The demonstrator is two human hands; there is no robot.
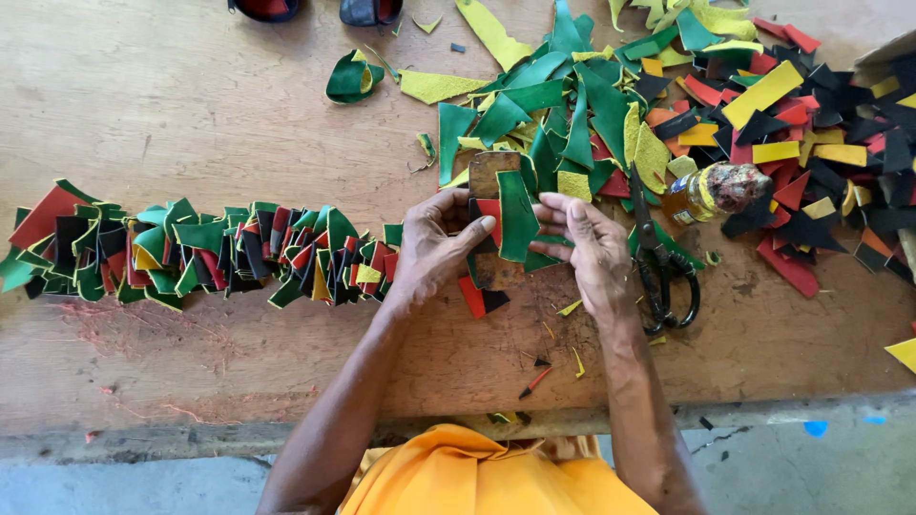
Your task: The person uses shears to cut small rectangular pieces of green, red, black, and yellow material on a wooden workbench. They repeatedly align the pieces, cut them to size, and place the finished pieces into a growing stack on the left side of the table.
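Two hands at work, centre of a worn wooden table (191, 86). One pair of black-handled scissors (658, 257) lies just right of them; one small amber bottle (701, 191) with a crusted cap lies beyond the scissors. Loose cut scraps (763, 95), green, yellow, red, black and orange, heaped far right, too many to count. One long folded chain (191, 253) of the same colours runs left from the hands.

Left hand (429, 253) closed, thumb pinning a red piece against a small brown block (491, 176). Right hand (592, 248) pinches a green strip (515, 219), curved, matte, standing upright between the two hands over the block
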